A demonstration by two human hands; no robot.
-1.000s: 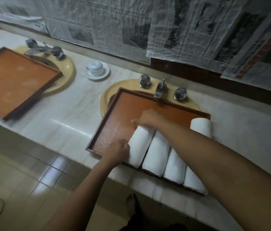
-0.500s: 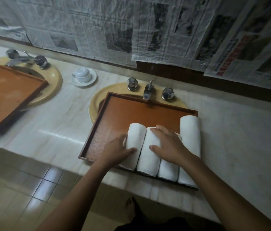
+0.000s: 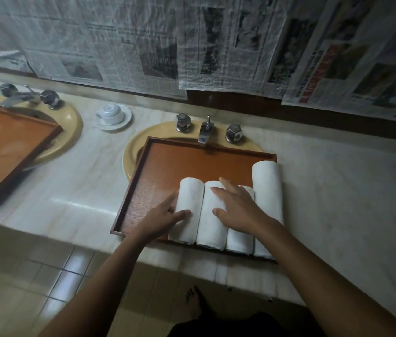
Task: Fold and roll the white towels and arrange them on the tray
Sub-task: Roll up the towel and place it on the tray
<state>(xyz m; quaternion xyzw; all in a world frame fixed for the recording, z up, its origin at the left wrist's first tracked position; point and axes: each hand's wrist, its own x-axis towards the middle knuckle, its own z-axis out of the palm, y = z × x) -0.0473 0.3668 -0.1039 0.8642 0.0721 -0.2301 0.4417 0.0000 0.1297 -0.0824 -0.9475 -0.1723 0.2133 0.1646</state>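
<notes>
White towels (image 3: 212,215), four rolled and laid side by side, fill the right half of the tray (image 3: 158,166), their near ends along its near edge. The tray lies over a yellow sink (image 3: 131,154), close to the front edge of the bench (image 3: 82,190).

Our left hand (image 3: 160,220) rests against the leftmost roll (image 3: 191,195), its fingers (image 3: 173,206) nearly straight on the roll's outer flank and the thumb laid on top, grasping nothing. Our right hand (image 3: 238,207) lies flat and spread across the second roll (image 3: 210,234) and the third roll (image 3: 239,242), gripping neither. The fourth roll (image 3: 266,186) runs along the tray's right edge and reaches farther back than the others, nearly to the far right corner.

The step in hand, we judge, is squaring up the row. To do it well, we press lightly from the left so the rolls close up without gaps. We hold the flat palm down so no roll unwinds or rides over its neighbour, and we line the near ends up with the tray's near edge. Heavy pressure would likely flatten the soft rolls. Room remains toward the tray's left edge for more.
</notes>
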